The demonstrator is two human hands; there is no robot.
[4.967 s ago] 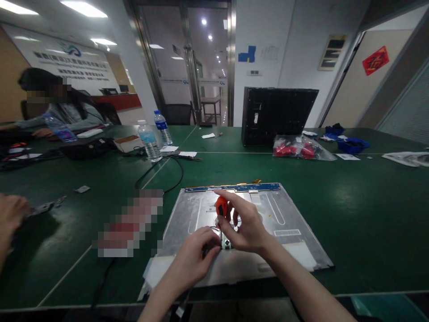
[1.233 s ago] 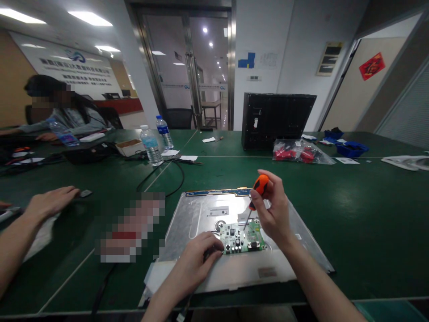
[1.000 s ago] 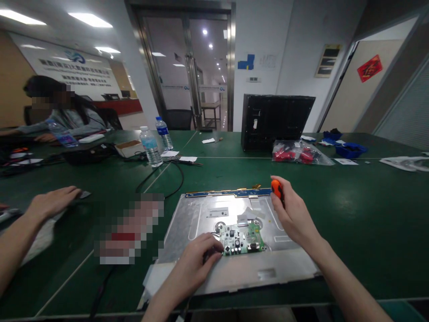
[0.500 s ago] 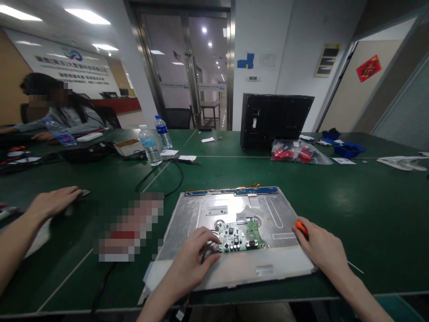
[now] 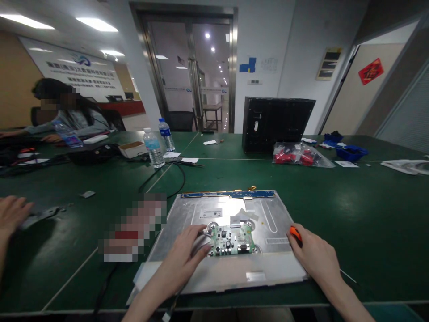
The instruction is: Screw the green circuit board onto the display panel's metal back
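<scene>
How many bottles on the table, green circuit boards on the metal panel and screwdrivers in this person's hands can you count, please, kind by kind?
Bottles: 3
Green circuit board: 1
Screwdriver: 1
Total: 5

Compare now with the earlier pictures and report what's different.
The right hand has moved from over the circuit board to the metal panel's right edge, keeping hold of the orange screwdriver, whose shaft now sticks out behind the hand. The panel, board included, has slid slightly left. Unchanged: the left hand at the board's left edge; the black monitor in back.
</scene>
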